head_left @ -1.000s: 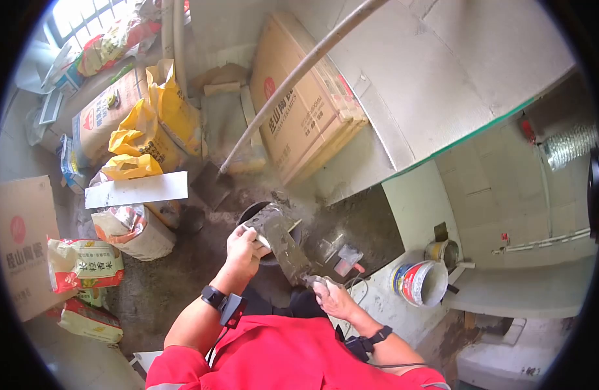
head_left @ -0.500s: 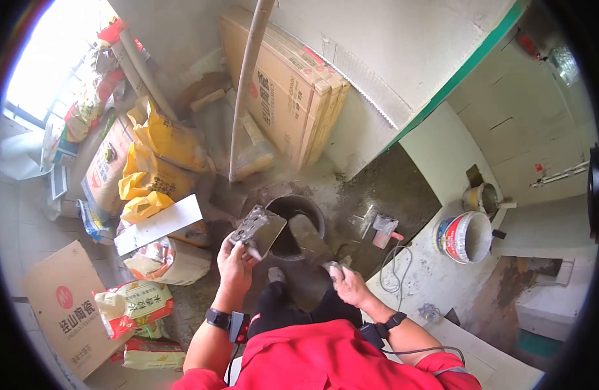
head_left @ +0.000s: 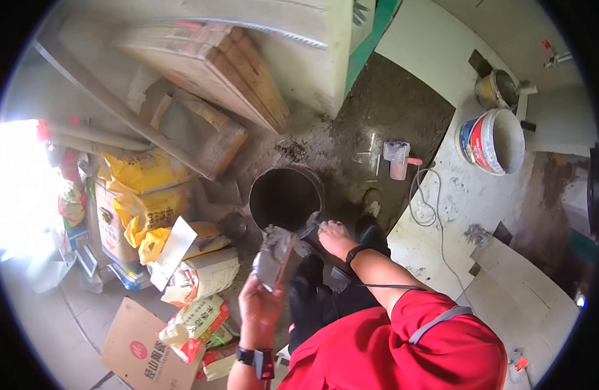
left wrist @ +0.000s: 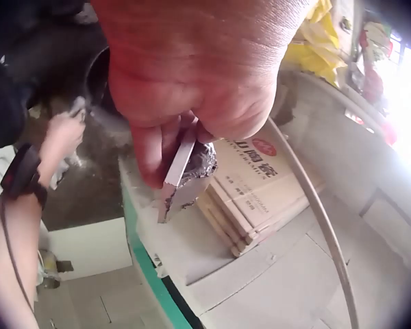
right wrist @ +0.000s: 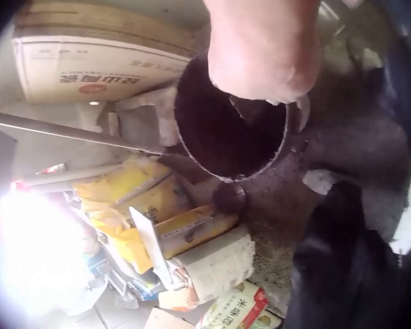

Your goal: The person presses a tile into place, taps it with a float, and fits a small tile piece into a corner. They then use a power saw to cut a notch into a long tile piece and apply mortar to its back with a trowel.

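Hands: we find both grasping.
Left hand (head_left: 260, 309): pinches mortar-caked tile (head_left: 272, 257).
Right hand (head_left: 335, 235): grips trowel (head_left: 310, 228) at bucket (head_left: 286, 170) rim.

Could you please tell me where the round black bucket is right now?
In the head view, the round black bucket stands on the floor at centre, just beyond the right hand, with yellow sacks left of it in the picture.

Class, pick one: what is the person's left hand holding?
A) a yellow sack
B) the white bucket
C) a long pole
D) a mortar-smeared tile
D: the left hand grips a flat tile caked with grey mortar, while the right hand holds a trowel by the black bucket.
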A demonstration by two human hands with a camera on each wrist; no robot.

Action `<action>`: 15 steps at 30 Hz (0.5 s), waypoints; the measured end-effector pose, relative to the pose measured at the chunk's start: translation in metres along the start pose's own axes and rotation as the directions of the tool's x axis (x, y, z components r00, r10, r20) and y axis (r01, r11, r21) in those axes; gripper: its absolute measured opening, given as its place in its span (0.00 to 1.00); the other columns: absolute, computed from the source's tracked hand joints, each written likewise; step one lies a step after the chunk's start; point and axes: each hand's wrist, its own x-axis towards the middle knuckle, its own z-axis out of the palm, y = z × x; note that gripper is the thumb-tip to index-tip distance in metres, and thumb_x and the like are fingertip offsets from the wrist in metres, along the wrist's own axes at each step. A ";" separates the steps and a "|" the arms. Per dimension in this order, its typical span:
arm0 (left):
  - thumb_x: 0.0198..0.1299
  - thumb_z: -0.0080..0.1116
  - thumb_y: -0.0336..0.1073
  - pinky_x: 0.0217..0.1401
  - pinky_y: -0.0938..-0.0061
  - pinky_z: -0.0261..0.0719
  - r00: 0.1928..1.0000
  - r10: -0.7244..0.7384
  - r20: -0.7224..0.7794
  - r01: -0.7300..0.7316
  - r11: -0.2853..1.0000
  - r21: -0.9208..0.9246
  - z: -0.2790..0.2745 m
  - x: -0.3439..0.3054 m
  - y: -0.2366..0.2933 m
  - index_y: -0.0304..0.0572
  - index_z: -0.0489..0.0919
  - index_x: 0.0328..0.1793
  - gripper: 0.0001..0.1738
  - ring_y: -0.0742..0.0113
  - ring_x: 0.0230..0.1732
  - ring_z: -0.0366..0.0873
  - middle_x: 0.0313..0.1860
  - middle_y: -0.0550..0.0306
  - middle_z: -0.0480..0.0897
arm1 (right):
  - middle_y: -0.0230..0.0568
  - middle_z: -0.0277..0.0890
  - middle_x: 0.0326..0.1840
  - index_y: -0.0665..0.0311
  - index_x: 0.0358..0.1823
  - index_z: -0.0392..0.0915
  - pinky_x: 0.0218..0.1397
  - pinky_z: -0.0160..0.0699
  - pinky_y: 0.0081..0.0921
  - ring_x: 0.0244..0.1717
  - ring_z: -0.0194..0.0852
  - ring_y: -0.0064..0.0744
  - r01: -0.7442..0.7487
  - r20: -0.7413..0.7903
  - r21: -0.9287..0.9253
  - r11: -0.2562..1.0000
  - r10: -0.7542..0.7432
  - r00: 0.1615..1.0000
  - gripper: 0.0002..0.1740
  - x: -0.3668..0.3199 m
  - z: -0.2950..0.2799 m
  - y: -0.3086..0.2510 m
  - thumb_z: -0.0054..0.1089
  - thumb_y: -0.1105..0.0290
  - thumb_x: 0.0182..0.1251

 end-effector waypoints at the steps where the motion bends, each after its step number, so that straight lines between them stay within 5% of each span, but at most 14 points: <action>1: 0.64 0.47 0.30 0.57 0.61 0.78 0.993 -0.076 0.085 0.081 0.995 -0.052 0.001 0.008 -0.013 0.38 0.74 0.61 0.19 0.55 0.59 0.78 0.59 0.51 0.80 | 0.38 0.81 0.44 0.57 0.37 0.85 0.55 0.73 0.37 0.53 0.76 0.37 -0.038 0.100 0.080 0.996 0.030 0.995 0.11 -0.003 -0.006 0.009 0.53 0.68 0.62; 3: 0.65 0.47 0.30 0.61 0.59 0.76 0.977 -0.144 0.160 0.152 0.987 -0.043 0.015 0.024 -0.036 0.37 0.74 0.61 0.19 0.55 0.61 0.77 0.59 0.51 0.80 | 0.39 0.80 0.51 0.56 0.40 0.86 0.60 0.73 0.38 0.58 0.76 0.39 -0.120 0.212 0.191 0.974 0.079 0.974 0.11 -0.013 -0.023 0.017 0.53 0.68 0.63; 5: 0.66 0.46 0.30 0.64 0.58 0.73 0.946 -0.222 0.235 0.235 0.971 -0.031 0.034 0.031 -0.057 0.37 0.74 0.62 0.19 0.55 0.62 0.75 0.60 0.50 0.79 | 0.39 0.78 0.57 0.62 0.48 0.82 0.58 0.75 0.33 0.60 0.75 0.37 -0.082 0.484 0.235 0.968 -0.043 0.874 0.14 -0.023 -0.037 0.038 0.55 0.67 0.64; 7: 0.66 0.46 0.31 0.63 0.58 0.74 0.979 -0.191 0.073 0.191 0.981 0.017 0.060 0.037 -0.080 0.36 0.73 0.62 0.19 0.54 0.61 0.76 0.60 0.49 0.79 | 0.36 0.76 0.60 0.64 0.58 0.76 0.54 0.74 0.26 0.58 0.74 0.30 -0.118 0.265 0.866 0.485 -0.247 0.932 0.21 -0.037 0.046 0.077 0.57 0.63 0.67; 8: 0.66 0.46 0.31 0.63 0.59 0.74 0.977 -0.189 0.097 0.185 0.981 0.050 0.072 0.040 -0.091 0.36 0.73 0.62 0.19 0.55 0.61 0.76 0.61 0.49 0.79 | 0.34 0.73 0.62 0.63 0.63 0.72 0.53 0.74 0.24 0.57 0.73 0.27 -0.150 0.170 0.984 0.095 -0.259 0.951 0.23 -0.068 -0.015 0.090 0.55 0.63 0.69; 9: 0.66 0.45 0.31 0.56 0.61 0.77 0.973 -0.231 0.027 0.231 0.973 0.007 0.093 0.035 -0.099 0.36 0.74 0.61 0.18 0.55 0.60 0.77 0.61 0.48 0.79 | 0.33 0.71 0.63 0.62 0.67 0.68 0.52 0.73 0.23 0.56 0.71 0.23 -0.125 0.056 0.942 -0.311 -0.223 0.973 0.25 -0.100 -0.094 0.092 0.53 0.64 0.71; 11: 0.67 0.42 0.32 0.48 0.62 0.81 0.885 -0.386 0.260 0.360 0.922 0.142 0.095 0.038 -0.106 0.37 0.74 0.60 0.18 0.56 0.55 0.81 0.58 0.49 0.81 | 0.34 0.68 0.67 0.60 0.73 0.61 0.52 0.73 0.25 0.57 0.69 0.21 -0.128 0.043 0.788 -0.603 -0.152 0.987 0.28 -0.121 -0.116 0.094 0.50 0.70 0.72; 13: 0.67 0.38 0.33 0.42 0.63 0.83 0.898 -0.417 0.140 0.381 0.897 0.224 0.120 0.030 -0.127 0.39 0.76 0.58 0.18 0.57 0.50 0.84 0.54 0.51 0.83 | 0.34 0.67 0.67 0.59 0.73 0.60 0.53 0.72 0.25 0.57 0.69 0.21 0.100 -0.118 0.814 -0.572 0.006 0.993 0.28 -0.144 -0.137 0.093 0.50 0.73 0.72; 15: 0.67 0.38 0.33 0.44 0.64 0.83 0.844 -0.507 0.177 0.418 0.827 0.376 0.133 0.021 -0.148 0.40 0.77 0.55 0.18 0.58 0.48 0.84 0.51 0.52 0.84 | 0.35 0.66 0.68 0.59 0.74 0.59 0.54 0.72 0.25 0.57 0.69 0.21 0.311 -0.276 0.806 -0.504 0.145 0.950 0.29 -0.176 -0.147 0.084 0.49 0.75 0.73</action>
